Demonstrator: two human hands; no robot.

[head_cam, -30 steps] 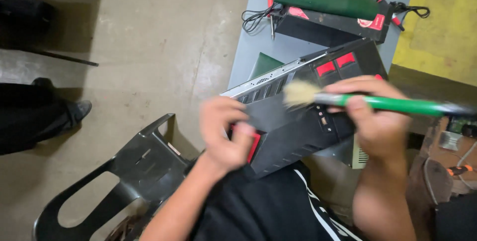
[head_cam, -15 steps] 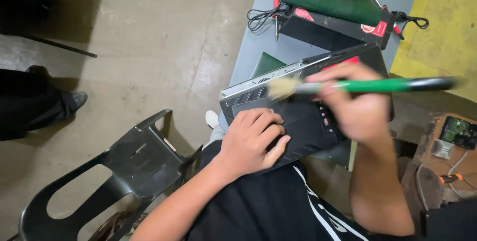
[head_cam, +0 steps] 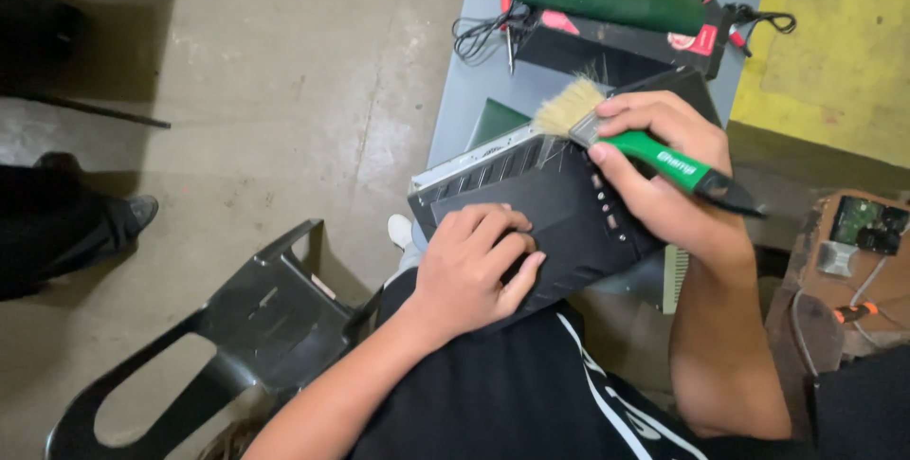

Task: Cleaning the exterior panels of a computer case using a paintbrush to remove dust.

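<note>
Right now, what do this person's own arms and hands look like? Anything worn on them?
Both forearms are bare down to the wrists: no sleeves show on them, no gloves, and no watch, ring or bracelet that I can see. The left hand and right hand are uncovered, with short nails. The lap below is covered in black cloth with white stripes.

The left hand (head_cam: 479, 270) covers the near part of the black device (head_cam: 559, 223). The right hand (head_cam: 668, 171) hides the middle of the green brush handle (head_cam: 664, 159). The black chair (head_cam: 237, 327) and circuit board (head_cam: 867, 228) run past the picture's edges.
</note>
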